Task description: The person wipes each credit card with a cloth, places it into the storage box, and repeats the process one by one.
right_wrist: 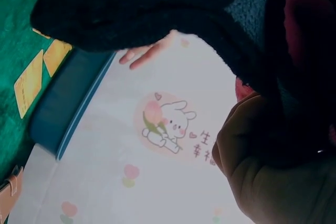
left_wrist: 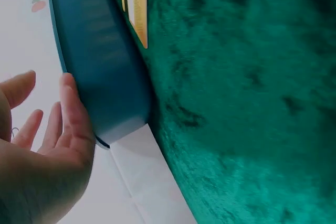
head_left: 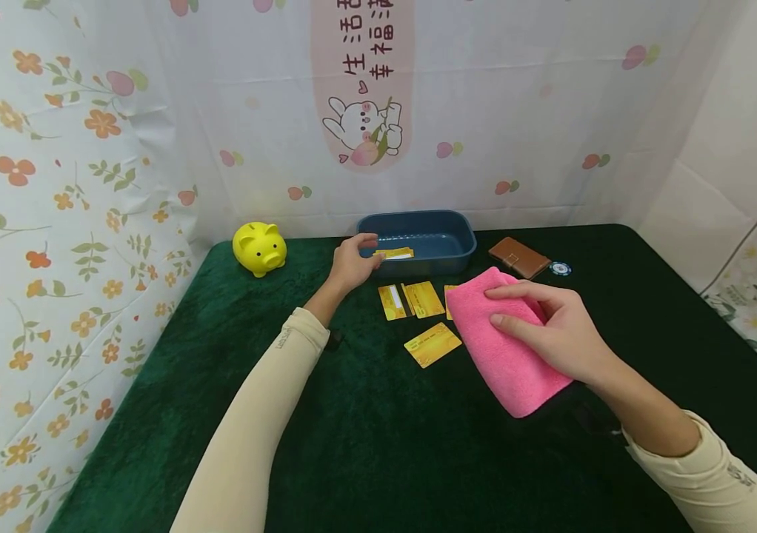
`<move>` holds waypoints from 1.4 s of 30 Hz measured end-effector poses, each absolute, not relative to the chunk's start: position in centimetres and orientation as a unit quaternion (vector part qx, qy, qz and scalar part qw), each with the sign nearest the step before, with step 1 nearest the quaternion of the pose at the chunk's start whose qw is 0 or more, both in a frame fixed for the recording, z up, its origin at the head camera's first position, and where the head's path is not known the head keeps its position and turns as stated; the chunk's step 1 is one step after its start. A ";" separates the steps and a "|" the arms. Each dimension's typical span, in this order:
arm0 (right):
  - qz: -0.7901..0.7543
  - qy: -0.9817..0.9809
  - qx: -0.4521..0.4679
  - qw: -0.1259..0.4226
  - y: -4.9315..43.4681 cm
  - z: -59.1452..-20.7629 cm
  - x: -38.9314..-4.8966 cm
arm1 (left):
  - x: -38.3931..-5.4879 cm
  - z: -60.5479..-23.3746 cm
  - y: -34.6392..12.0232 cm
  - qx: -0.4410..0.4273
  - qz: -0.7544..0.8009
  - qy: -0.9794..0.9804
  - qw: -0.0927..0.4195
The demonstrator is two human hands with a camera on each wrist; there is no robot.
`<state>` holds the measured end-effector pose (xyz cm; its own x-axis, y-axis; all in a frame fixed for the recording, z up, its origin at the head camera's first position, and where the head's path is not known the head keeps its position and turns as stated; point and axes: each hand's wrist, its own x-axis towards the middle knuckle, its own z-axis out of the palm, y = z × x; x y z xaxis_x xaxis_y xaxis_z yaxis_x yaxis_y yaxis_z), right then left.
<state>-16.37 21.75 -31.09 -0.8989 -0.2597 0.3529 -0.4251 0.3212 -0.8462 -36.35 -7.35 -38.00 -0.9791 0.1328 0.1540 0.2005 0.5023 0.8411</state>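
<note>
My left hand (head_left: 352, 263) reaches over the left rim of a dark blue plastic bin (head_left: 445, 263), its thumb and fingers apart with nothing between them. Yellow cards (head_left: 397, 253) lie inside the bin, close to those fingertips. In the left wrist view the relaxed fingers of the left hand (left_wrist: 58, 140) overlap the bin's side (left_wrist: 113, 87). A folded pink cloth (head_left: 505, 355) hangs from my right hand (head_left: 561, 329), pinched between thumb and fingers. The cloth (right_wrist: 115, 11) looks nearly black in the right wrist view. It partly covers one yellow card (head_left: 449, 300) in the head view.
More yellow cards (head_left: 424, 300) lie on the green tablecloth (head_left: 365, 444) before the bin, one card (head_left: 432, 345) nearer me. A yellow piggy bank (head_left: 259, 249) stands at left. A brown wallet (head_left: 520, 257) and a poker chip (head_left: 560, 269) lie at right.
</note>
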 end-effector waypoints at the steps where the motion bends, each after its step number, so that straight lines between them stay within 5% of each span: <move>1: 0.542 -0.810 0.210 0.076 21.8 -31.1 -16.4 | -36.3 -38.1 -7.5 -0.101 -0.486 -0.868 0.034; 23: 0.539 -0.816 0.198 0.059 21.9 -31.4 -16.5 | -34.6 -40.3 -7.9 -0.201 -0.385 -0.894 -0.111; 42: 0.539 -0.812 0.216 0.062 21.7 -31.7 -16.9 | -35.3 -40.8 -8.1 -0.215 -0.301 -0.919 -0.137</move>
